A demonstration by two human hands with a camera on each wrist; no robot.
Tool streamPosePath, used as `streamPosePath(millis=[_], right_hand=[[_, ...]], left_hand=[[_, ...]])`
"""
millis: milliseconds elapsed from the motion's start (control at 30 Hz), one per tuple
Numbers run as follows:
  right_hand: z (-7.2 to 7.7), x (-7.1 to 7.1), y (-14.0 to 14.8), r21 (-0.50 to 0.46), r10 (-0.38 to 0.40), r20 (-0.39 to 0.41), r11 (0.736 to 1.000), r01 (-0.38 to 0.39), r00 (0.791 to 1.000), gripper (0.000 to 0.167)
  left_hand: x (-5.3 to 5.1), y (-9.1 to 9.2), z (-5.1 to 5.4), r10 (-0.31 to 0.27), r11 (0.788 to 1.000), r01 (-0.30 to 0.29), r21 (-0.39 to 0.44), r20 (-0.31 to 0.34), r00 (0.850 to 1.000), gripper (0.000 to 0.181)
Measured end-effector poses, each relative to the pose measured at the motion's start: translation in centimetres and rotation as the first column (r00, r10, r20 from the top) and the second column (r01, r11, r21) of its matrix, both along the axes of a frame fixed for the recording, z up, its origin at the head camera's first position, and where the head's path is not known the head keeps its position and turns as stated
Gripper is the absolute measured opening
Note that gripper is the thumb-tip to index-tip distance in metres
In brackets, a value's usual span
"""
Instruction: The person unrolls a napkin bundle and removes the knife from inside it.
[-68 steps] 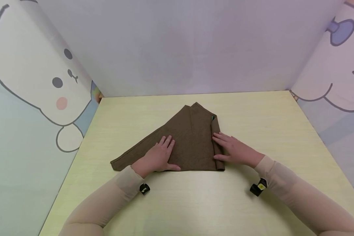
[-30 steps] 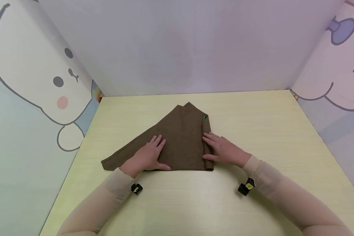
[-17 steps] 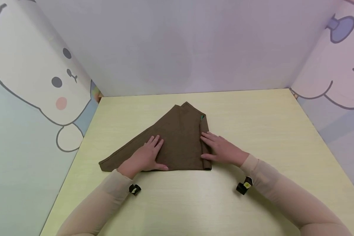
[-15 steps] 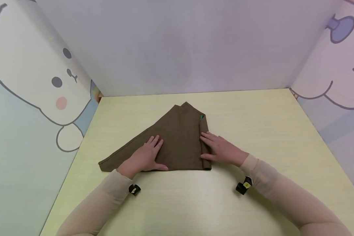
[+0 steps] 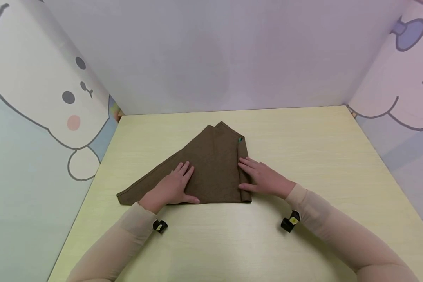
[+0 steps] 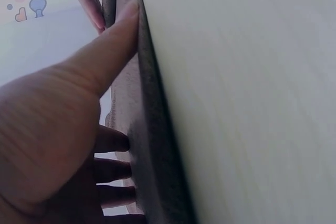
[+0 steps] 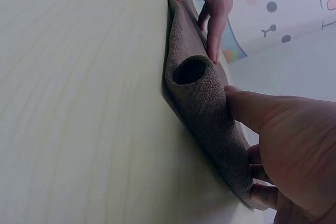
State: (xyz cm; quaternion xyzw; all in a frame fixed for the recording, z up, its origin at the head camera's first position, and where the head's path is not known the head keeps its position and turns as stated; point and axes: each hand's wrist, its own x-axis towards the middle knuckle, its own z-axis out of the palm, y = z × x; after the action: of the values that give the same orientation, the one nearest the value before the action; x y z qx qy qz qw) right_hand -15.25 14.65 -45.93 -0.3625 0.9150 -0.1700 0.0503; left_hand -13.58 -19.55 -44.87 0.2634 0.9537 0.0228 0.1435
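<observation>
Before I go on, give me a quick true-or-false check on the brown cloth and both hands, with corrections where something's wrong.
1. The left hand rests on the brown woven cloth. True.
2. The right hand touches the cloth's rolled brown edge. True.
3. That roll lies at the cloth's left end. False: it lies along the right side.
4. In the right wrist view, the roll's near end shows a dark round opening. True.
5. Both hands hold the cloth up in the air. False: it lies on the pale yellow wood-grain table.
6. A red patch shows near the roll's far end. False: the small patch is green.
</observation>
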Motion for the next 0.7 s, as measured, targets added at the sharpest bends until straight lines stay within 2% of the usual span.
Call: streamPosePath(millis=[200,433,567,700], right_hand=[[0.3,0.1,-0.3,0.000,-0.005,0.000,1.000,0.005,1.000,0.077],[0.8,0.5,-1.2,0.010,-0.006,-0.009,1.000,0.006,1.000,0.074],[0.7,0.7,-2.1,0.033,0.016,-0.013,0.999,-0.015,1.000,0.074],[0.3,0.7,-2.7,0.087,0.030,-0.011,0.996,-0.028,0.999,0.076]], left_hand=[[0.1,0.8,0.4,0.014,0.999,-0.014,-0.030,0.014,1.000,0.111],[0.0,4.0,1.1,-0.003,0.999,0.005,-0.045,0.047,0.999,0.102],[-0.2,5.8,1.0,-0.020,0.998,0.023,-0.061,0.040,0.999,0.103],[-0.3,6.8,0.7,-0.010,0.996,0.013,-0.087,0.033,0.999,0.108]])
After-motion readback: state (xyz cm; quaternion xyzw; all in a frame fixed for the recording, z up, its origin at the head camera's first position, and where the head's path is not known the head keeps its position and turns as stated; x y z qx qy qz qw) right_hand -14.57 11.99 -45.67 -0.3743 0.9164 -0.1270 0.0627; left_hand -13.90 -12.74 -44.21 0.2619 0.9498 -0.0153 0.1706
